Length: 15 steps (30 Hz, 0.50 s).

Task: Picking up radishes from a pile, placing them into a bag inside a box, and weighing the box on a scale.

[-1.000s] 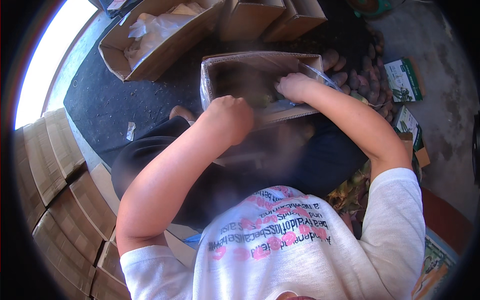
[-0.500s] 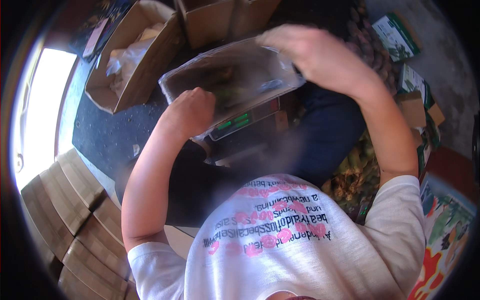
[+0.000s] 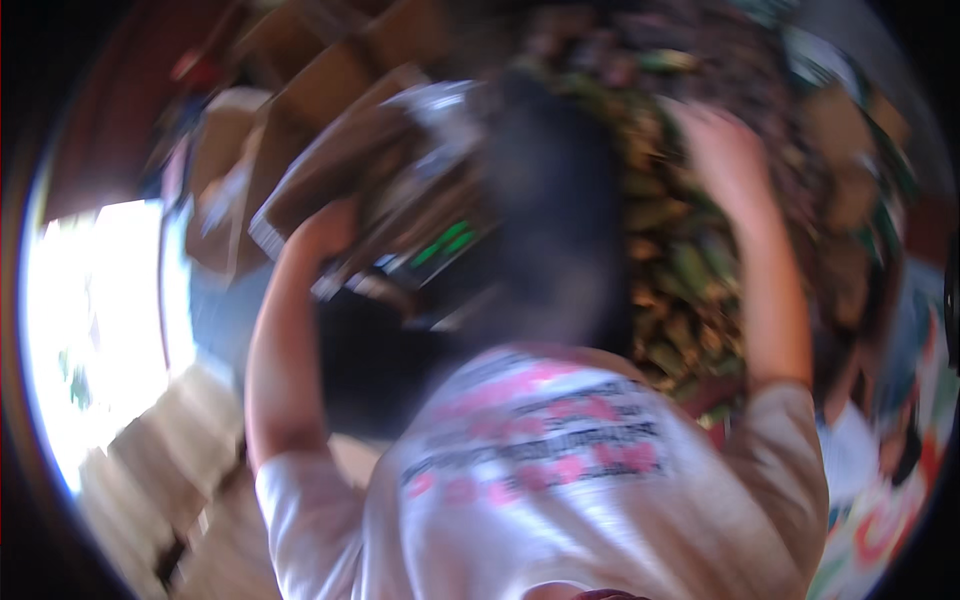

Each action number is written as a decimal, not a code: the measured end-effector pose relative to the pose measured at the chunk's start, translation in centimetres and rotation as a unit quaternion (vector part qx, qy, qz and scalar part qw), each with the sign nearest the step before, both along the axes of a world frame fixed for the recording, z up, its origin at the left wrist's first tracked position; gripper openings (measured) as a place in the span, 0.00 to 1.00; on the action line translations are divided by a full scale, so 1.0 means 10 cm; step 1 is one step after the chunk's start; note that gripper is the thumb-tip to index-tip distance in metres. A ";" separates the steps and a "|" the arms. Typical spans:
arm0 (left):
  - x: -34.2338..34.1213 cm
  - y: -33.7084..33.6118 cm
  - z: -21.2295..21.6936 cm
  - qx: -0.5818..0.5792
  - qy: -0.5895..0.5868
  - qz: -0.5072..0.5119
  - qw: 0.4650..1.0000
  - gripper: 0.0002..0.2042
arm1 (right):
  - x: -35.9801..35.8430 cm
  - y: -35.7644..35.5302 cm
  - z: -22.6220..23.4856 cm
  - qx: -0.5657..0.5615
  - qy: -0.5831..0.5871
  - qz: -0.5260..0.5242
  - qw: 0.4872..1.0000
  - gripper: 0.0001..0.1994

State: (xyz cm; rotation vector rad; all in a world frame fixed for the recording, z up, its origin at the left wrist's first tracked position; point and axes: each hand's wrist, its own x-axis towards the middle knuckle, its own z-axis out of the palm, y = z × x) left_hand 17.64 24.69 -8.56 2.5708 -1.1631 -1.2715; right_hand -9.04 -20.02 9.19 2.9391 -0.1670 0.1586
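A cardboard box lined with clear plastic (image 3: 290, 205) rests on a scale with a lit green display (image 3: 443, 243). My left hand (image 3: 332, 226) is at the near left wall of this box; its fingers are hidden and blurred. Over a large heap of elongated green and brown produce (image 3: 690, 265), to the right of my leg, my right hand (image 3: 722, 155) reaches out with its fingers stretched. Nothing shows in it, though motion smears the fingertips. The kind of produce is too blurred to tell.
Another open carton (image 3: 215, 190) with plastic inside stands at the left, and more cartons (image 3: 400, 35) are behind. Stacked brown boxes (image 3: 155, 450) fill the lower left. Reddish-brown produce (image 3: 740, 60) lies at the far right, beside cardboard boxes (image 3: 838, 125).
My right hand has left the lined box's far right edge and moved right over the produce heap. My left hand stays by the box. The whole view has turned to the right.
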 end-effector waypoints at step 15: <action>-0.35 0.04 0.55 -0.030 -0.114 0.003 0.993 0.09 | -1.64 -0.54 -2.57 0.492 0.121 -0.257 0.823 0.23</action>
